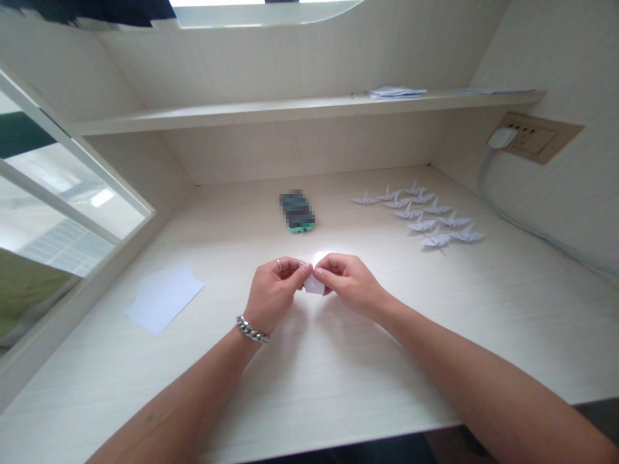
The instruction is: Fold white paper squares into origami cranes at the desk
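Observation:
My left hand (275, 293) and my right hand (348, 282) meet at the middle of the pale wooden desk (309, 374). Both pinch a small folded piece of white paper (314, 283) between fingertips; most of it is hidden by the fingers. The left hand wears a ring and a metal chain bracelet (251, 330) at the wrist. Both hands are closed on the paper, a little above the desk surface.
Several folded white paper cranes (425, 216) lie in rows at the back right. A sheet of white paper (163, 298) lies at the left. A small dark and green object (296, 211) sits behind my hands. A shelf (290, 109), a wall socket (532, 136) and a window (58, 206) surround the desk.

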Action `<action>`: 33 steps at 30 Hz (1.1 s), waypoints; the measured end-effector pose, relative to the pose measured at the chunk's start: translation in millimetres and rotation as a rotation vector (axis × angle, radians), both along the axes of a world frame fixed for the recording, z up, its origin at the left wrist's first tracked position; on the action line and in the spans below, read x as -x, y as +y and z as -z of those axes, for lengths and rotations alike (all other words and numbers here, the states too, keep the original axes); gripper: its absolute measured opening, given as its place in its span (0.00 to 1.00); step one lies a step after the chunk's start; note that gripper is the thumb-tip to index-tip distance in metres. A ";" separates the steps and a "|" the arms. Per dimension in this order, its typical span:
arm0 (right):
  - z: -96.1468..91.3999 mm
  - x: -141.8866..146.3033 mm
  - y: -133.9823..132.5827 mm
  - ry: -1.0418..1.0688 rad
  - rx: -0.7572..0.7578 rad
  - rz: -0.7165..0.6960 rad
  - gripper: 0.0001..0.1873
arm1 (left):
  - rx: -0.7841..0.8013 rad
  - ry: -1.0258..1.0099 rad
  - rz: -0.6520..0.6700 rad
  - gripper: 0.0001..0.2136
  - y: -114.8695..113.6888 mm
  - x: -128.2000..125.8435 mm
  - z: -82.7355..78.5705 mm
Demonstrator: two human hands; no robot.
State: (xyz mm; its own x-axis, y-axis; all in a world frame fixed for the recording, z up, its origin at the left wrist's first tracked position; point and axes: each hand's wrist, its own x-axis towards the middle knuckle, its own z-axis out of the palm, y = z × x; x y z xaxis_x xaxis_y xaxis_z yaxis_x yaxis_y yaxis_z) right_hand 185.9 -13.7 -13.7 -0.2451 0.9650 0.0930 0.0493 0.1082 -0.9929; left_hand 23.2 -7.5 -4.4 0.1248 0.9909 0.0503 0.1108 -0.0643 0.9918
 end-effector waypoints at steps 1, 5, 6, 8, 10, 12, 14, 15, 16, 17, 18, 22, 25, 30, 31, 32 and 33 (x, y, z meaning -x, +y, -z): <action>0.8 -0.1 0.2 -0.009 -0.022 0.018 0.13 | 0.020 -0.024 0.010 0.11 -0.3 -0.4 -0.4; 3.8 0.1 0.2 0.010 -0.021 0.009 0.11 | 0.050 -0.085 -0.004 0.11 0.7 0.9 0.2; 4.3 0.5 0.1 0.014 -0.007 -0.007 0.11 | 0.037 -0.071 -0.017 0.11 1.1 1.4 0.8; 4.9 1.2 -0.4 -0.001 0.006 -0.023 0.12 | 0.009 -0.035 -0.036 0.10 1.6 2.1 1.7; 4.9 1.5 -0.7 -0.034 -0.011 -0.011 0.12 | 0.021 -0.046 -0.029 0.10 1.6 2.1 1.6; 4.5 1.2 -0.5 -0.043 -0.031 0.007 0.12 | 0.071 -0.111 0.011 0.10 1.5 2.0 0.1; 3.8 0.5 -0.1 -0.021 -0.024 0.011 0.11 | 0.127 -0.193 0.066 0.10 1.5 2.3 -2.3; 3.3 0.2 0.2 -0.009 -0.017 0.012 0.11 | 0.148 -0.226 0.094 0.10 1.7 2.7 -3.5; 2.9 0.0 0.4 0.001 -0.012 0.014 0.11 | 0.164 -0.251 0.118 0.11 1.9 3.2 -4.3; 2.4 -0.2 0.5 0.006 -0.011 0.017 0.11 | 0.175 -0.266 0.135 0.12 2.2 3.7 -4.7; 2.0 -0.2 0.5 0.004 -0.017 0.020 0.11 | 0.177 -0.264 0.146 0.13 2.6 4.2 -4.6; 1.4 0.0 -0.5 -0.046 -0.065 0.045 0.10 | 0.094 -0.111 0.103 0.12 3.9 4.9 -1.0; 2.3 0.2 -1.2 -0.086 -0.085 0.041 0.10 | 0.008 0.039 0.046 0.11 3.4 3.9 0.2; 1.8 0.4 -0.6 -0.120 -0.053 0.039 0.10 | -0.094 0.205 0.018 0.09 -0.2 -0.5 -2.2; 1.1 0.5 -0.4 -0.136 -0.054 0.047 0.09 | -0.098 0.216 0.017 0.09 -1.0 -1.7 -2.3; 0.3 0.6 -0.4 -0.150 -0.054 0.058 0.09 | -0.097 0.222 0.014 0.09 -1.8 -2.9 -2.1; -0.3 0.9 -0.3 -0.157 -0.050 0.071 0.09 | -0.094 0.223 0.006 0.09 -2.3 -4.0 -1.9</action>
